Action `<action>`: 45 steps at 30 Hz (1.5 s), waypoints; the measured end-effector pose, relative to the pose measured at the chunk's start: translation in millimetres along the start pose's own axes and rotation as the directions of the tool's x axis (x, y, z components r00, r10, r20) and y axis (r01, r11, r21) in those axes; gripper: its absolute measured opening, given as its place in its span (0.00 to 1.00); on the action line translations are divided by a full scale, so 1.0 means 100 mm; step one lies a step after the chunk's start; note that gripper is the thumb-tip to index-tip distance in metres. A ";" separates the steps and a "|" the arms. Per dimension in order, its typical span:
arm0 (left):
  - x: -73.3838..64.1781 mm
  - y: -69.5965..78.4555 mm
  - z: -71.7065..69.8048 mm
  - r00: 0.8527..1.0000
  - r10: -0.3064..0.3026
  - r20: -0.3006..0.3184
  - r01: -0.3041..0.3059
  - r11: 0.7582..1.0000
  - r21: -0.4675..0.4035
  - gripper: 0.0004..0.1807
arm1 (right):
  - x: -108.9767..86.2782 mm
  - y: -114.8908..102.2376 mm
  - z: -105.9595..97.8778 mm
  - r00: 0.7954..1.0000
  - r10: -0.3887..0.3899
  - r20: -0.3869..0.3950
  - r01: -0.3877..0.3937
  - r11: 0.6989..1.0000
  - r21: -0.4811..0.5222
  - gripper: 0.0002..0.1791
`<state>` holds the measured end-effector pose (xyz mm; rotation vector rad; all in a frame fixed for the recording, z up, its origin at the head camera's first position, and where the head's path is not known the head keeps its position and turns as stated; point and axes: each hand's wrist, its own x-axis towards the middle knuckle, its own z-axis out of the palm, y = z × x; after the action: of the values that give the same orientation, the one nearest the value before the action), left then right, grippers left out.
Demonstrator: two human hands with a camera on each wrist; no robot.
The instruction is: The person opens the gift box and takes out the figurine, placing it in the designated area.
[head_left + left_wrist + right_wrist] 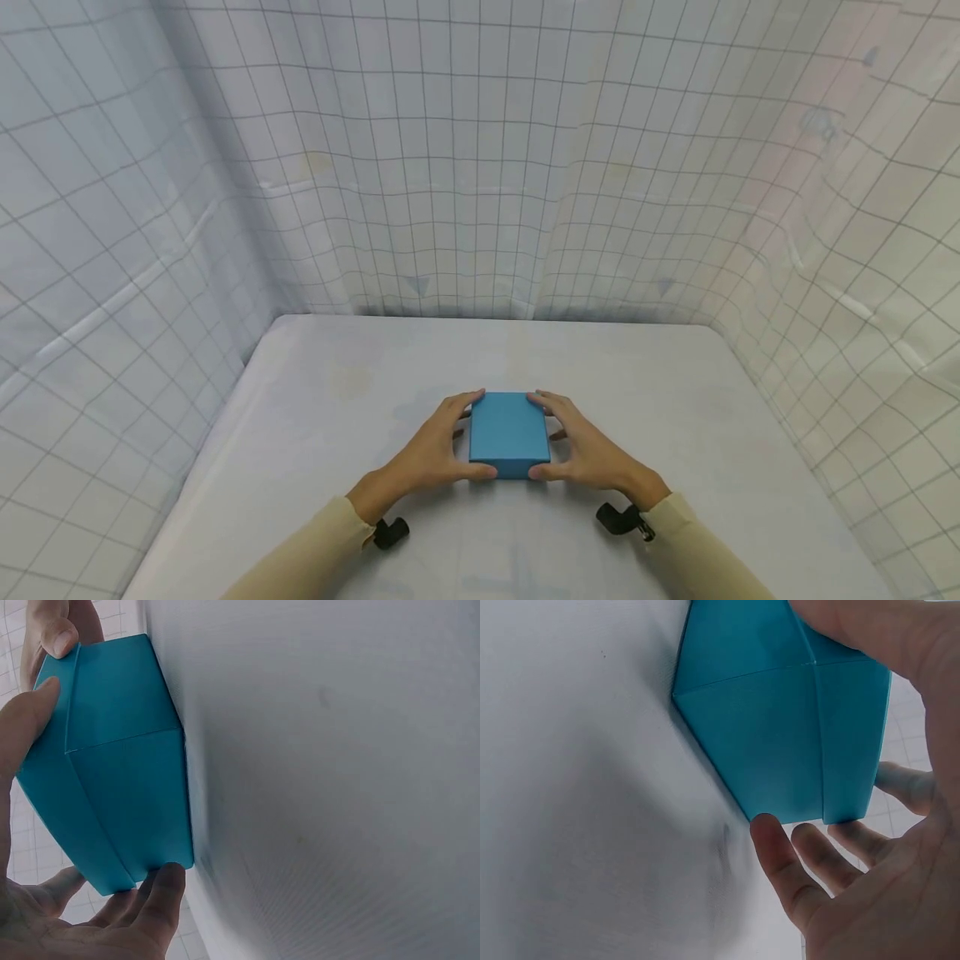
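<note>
A blue lidded box [510,425] sits on the white table between the two hands, a seam running around its sides below the top. From the left, my left hand [431,448] grips it, thumb at the near edge and fingers reaching to the far corner. On the opposite side my right hand [592,452] holds it the same way. The left wrist view shows the box [127,802] with its base against the table and fingers along its far end. In the right wrist view, fingertips [765,825] touch the far end of the box [750,742].
The white-covered table [360,358] stretches around the box on all sides. White curtains with a dark grid [480,167] hang behind it and along the left and right. Each wrist carries a small black device [392,533] below the sleeve.
</note>
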<state>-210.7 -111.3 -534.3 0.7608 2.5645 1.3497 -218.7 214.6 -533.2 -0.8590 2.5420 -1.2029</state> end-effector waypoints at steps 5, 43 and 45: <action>0.00 0.00 0.01 1.000 0.008 -0.009 -0.008 1.000 -0.002 0.66 | 0.00 0.01 0.01 1.000 0.013 -0.003 -0.013 1.000 0.000 0.65; 0.02 0.05 -0.03 0.999 0.013 -0.032 -0.012 0.999 0.039 0.64 | 0.02 -0.05 -0.03 1.000 0.007 -0.012 -0.007 1.000 0.005 0.65; 0.02 0.05 -0.03 0.999 0.012 -0.031 -0.010 0.999 0.038 0.63 | 0.02 -0.06 -0.04 1.000 0.009 -0.013 -0.009 1.000 0.005 0.65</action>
<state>-211.8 -110.1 -527.7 0.7669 2.6206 1.3310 -218.9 212.8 -526.0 -0.8412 2.5494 -1.2149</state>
